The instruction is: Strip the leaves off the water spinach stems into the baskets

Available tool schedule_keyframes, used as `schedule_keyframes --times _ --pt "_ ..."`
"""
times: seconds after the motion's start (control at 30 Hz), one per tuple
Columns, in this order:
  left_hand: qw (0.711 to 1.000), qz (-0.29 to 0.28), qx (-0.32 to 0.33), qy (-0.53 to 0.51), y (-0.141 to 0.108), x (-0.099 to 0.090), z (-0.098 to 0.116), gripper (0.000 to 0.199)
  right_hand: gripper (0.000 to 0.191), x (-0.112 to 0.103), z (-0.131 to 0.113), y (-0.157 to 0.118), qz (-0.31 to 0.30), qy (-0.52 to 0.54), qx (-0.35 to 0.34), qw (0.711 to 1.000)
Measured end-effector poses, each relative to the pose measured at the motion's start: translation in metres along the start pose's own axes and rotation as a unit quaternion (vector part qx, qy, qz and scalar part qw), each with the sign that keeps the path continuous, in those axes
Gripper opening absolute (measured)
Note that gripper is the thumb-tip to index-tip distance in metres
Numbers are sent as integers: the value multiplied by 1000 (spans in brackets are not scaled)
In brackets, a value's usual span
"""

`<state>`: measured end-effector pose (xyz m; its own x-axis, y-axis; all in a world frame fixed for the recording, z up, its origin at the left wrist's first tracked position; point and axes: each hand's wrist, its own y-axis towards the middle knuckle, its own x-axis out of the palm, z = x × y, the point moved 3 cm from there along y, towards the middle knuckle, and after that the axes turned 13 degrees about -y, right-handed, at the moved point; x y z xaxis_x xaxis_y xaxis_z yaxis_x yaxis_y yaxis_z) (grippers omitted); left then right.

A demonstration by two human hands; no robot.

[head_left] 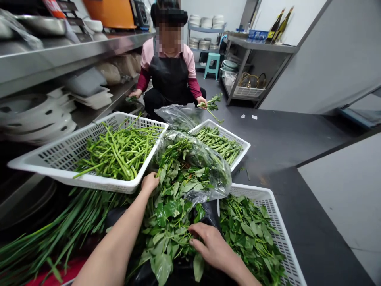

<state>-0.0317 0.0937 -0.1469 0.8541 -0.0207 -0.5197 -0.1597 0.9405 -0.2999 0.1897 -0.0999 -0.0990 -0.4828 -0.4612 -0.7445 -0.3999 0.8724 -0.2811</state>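
Reaching into leafy greens (174, 206) spilling from a plastic bag (208, 167), left hand (149, 182) curled on stems at the pile's edge, right hand (208, 242) pinching leaves.

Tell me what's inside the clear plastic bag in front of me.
The clear plastic bag holds leafy green stalks spilling from its open mouth toward both hands. The left hand rests at its opening. How deep the greens go is hidden by glare.

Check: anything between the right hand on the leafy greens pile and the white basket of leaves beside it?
Nothing visible. The right hand rests on the leafy greens, and the leaf basket sits directly to its right; the plastic bag lies farther back.
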Motion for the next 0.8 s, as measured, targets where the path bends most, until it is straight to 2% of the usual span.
schedule_keyframes --times 0.07,0.13,0.3,0.43,0.5,0.57,0.63,0.7,0.73,0.8 --pt "1000 1 -12 2 -7 -6 -4 15 20 0 1 2 4 5 2 1000" --pt "1000 -2 -9 -7 -18 -12 -1 16 19 -4 -3 5 16 0 -13 1000" --pt "996 -39 22 -71 -63 -31 30 27 15 -24 -14 18 76 10 -42 996" --pt "973 -50 61 -217 -103 -51 63 33 27 -45 -18 24 167 145 -36 975" --pt "955 -41 60 -286 -118 -59 75 35 23 -55 -25 21 198 242 -30 949" --pt "941 -20 54 -333 -128 -64 84 35 19 -65 -40 14 217 284 -48 933" --pt "932 4 59 -357 -134 -66 90 35 19 -71 -60 7 199 247 -113 941" --pt "926 25 66 -372 -136 -65 94 34 21 -71 -78 1 154 182 -176 955" --pt "922 32 69 -380 -136 -64 95 33 21 -68 -83 0 133 163 -188 960" --pt "913 38 71 -399 -135 -62 96 32 20 -63 -86 0 121 166 -167 964"
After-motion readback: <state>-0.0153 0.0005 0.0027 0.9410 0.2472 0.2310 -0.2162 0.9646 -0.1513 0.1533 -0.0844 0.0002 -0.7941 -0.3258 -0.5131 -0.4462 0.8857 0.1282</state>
